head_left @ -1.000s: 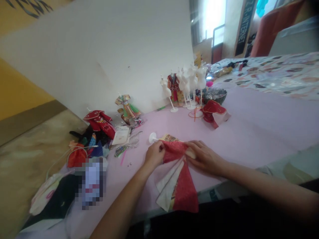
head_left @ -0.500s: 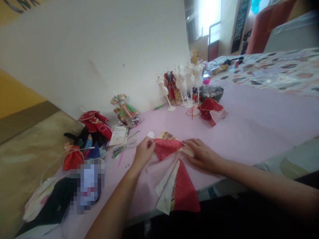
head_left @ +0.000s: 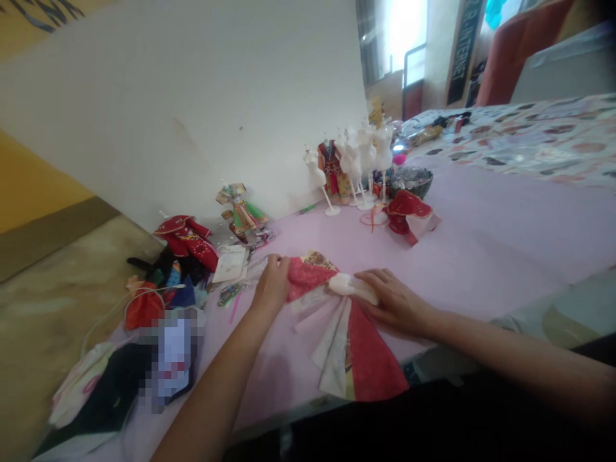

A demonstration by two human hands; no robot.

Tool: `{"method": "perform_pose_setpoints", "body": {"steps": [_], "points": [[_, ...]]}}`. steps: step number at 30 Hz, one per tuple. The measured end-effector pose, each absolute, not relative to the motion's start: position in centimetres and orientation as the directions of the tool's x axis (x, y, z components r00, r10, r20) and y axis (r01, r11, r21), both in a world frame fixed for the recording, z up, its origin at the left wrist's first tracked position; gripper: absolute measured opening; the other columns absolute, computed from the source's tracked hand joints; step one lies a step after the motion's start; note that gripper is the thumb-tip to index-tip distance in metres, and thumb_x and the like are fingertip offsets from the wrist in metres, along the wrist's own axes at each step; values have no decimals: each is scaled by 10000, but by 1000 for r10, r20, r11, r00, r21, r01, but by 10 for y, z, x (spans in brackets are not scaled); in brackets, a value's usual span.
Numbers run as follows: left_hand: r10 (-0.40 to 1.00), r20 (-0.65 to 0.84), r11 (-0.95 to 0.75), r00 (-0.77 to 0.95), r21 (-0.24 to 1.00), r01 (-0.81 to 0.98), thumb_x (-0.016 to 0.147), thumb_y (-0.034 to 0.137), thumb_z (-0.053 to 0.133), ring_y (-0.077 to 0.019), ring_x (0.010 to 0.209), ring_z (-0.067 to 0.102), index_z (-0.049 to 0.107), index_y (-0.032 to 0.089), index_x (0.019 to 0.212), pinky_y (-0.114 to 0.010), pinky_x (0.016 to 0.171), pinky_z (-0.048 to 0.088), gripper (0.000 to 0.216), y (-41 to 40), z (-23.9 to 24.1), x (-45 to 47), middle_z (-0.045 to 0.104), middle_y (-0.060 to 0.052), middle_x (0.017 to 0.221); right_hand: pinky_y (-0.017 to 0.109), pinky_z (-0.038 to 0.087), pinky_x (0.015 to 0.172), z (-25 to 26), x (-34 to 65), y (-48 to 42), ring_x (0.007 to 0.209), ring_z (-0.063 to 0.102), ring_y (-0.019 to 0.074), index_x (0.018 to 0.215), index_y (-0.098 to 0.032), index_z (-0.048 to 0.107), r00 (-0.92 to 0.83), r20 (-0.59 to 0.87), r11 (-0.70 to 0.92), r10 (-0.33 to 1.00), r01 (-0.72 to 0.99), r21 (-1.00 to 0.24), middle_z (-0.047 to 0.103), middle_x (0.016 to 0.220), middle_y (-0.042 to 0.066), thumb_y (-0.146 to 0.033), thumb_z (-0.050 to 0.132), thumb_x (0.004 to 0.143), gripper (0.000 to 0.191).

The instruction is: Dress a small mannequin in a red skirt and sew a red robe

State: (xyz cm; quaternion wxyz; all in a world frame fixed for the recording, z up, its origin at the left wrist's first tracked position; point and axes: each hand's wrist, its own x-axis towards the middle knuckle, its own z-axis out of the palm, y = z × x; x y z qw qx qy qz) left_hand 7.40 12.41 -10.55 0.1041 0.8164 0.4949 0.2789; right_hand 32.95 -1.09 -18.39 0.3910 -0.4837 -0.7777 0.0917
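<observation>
Near the front of the table, my right hand (head_left: 392,298) is wrapped round a small white dress form (head_left: 350,287), which lies on its side with its torso pointing left. A doll-size skirt of red, white and patterned panels (head_left: 378,359) fans out from the form, its lower part hanging by the table edge. My left hand (head_left: 273,281) pinches the outer side of the upper red panel (head_left: 310,279), drawing it out to the left. A patterned yellowish piece (head_left: 320,258) shows behind that panel. How the skirt is joined to the form cannot be made out.
Against the board stand several white dress forms (head_left: 366,151), one in a dark red outfit (head_left: 332,170). A bowl (head_left: 411,183) and a red garment (head_left: 409,212) are at the right. More doll clothes (head_left: 185,237), cards (head_left: 231,263) and a white cable (head_left: 144,289) crowd the left.
My left hand has moved a little left with the red panel. The dress form's torso now shows more by my right hand, and the lower panels have swung right and spread.
</observation>
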Motion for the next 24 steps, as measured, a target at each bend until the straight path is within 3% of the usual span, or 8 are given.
{"method": "perform_pose_setpoints", "body": {"steps": [3, 5, 6, 12, 24], "points": [[801, 374, -588, 467, 341, 734, 863, 143, 513, -285, 1239, 512, 648, 193, 1001, -451, 1102, 368, 199, 107, -105, 92, 600, -125, 1291, 507, 494, 974, -186, 329, -11, 1123, 539, 293, 1360, -216, 441, -230, 520, 517, 822, 685, -514, 599, 1248, 134, -251, 562, 943, 436], [631, 368, -765, 683, 152, 625, 916, 174, 476, -278, 1228, 527, 651, 178, 1079, -457, 1104, 376, 239, 96, -109, 111, 609, -133, 1299, 506, 497, 965, -187, 329, -11, 1115, 543, 292, 1360, -214, 445, -233, 525, 520, 819, 687, -508, 604, 1240, 133, -244, 568, 937, 442], [578, 338, -808, 742, 116, 577, 926, 199, 491, -269, 1199, 547, 656, 171, 1069, -441, 1092, 394, 220, 92, -110, 120, 638, -128, 1240, 506, 499, 959, -187, 329, -11, 1109, 547, 292, 1360, -213, 449, -231, 528, 521, 817, 688, -505, 607, 1232, 134, -241, 572, 933, 445], [622, 62, -774, 780, 198, 601, 913, 146, 483, -200, 935, 650, 704, 174, 940, -328, 882, 503, 225, 108, -118, 145, 726, -66, 952, 497, 504, 962, -188, 329, -8, 1117, 557, 294, 1344, -207, 467, -231, 549, 539, 803, 673, -506, 616, 1219, 136, -207, 591, 903, 458], [584, 80, -812, 808, 73, 579, 943, 138, 457, -223, 953, 618, 655, 163, 896, -353, 872, 488, 205, 94, -115, 173, 678, -91, 941, 505, 491, 1012, -193, 329, -6, 1173, 544, 298, 1415, -216, 355, -175, 564, 533, 807, 627, -568, 568, 1256, 151, -265, 629, 905, 581]]}}
